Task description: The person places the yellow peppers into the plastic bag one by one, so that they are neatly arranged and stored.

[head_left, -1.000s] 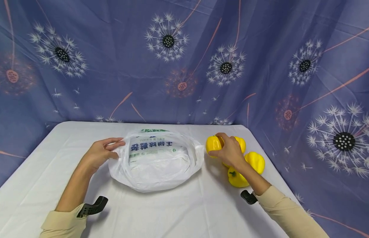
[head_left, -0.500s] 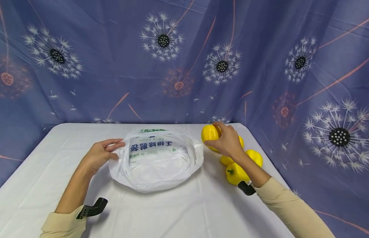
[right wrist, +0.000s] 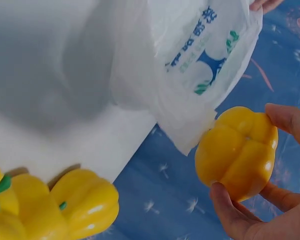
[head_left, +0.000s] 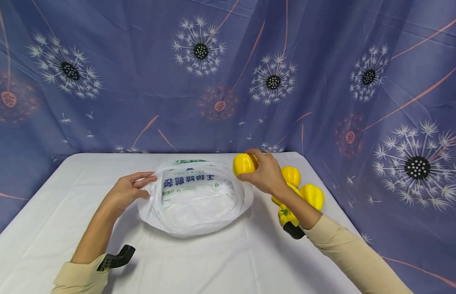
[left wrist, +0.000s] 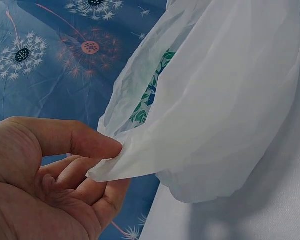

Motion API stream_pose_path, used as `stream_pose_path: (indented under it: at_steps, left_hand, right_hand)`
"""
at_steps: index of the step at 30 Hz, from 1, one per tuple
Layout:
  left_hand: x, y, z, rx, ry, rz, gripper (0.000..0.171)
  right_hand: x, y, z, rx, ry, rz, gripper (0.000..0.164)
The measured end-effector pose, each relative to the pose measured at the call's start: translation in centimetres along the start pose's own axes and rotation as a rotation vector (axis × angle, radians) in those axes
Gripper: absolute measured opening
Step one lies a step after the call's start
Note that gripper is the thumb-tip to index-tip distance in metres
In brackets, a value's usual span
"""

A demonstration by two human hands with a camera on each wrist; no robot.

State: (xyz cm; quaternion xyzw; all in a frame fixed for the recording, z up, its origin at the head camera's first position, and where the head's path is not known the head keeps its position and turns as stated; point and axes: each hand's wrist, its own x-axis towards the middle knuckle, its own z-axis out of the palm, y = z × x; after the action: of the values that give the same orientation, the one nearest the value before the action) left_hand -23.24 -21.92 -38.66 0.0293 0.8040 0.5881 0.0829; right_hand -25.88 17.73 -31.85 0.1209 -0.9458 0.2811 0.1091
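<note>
A white plastic bag (head_left: 198,212) with blue and green print stands on the table, its mouth spread wide. At its left edge my left hand (head_left: 124,192) pinches the rim; in the left wrist view the thumb and fingers (left wrist: 97,142) hold a corner of the film. My right hand (head_left: 266,173) grips a yellow bell pepper (head_left: 244,164) between thumb and fingertips, raised at the bag's right rim. In the right wrist view this pepper (right wrist: 237,152) overlaps the bag's edge. Several more yellow bell peppers (head_left: 312,197) lie to the right, partly hidden by my right forearm.
A white cloth covers the table (head_left: 198,265). Behind it and along the right side hangs a blue curtain (head_left: 158,81) with a dandelion pattern. Black camera mounts (head_left: 117,258) sit on both wrists.
My right hand has lifted the yellow bell pepper from beside the others and carried it left to the bag's rim. My left hand keeps its hold, shifting slightly right with the bag.
</note>
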Motion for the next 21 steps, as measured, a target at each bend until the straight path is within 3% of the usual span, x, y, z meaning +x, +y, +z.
stream_pose_path:
  at_steps: [11,21]
  left_hand:
    - [0.0,0.0,-0.2,-0.023,-0.005,0.0,0.084]
    - [0.0,0.0,-0.4,-0.013,0.002,-0.016,0.085]
  right_hand:
    - [1.0,-2.6,2.9,0.022,-0.048,-0.047,0.076]
    - [1.5,-4.4,6.7,0.071,-0.103,-0.082,0.074]
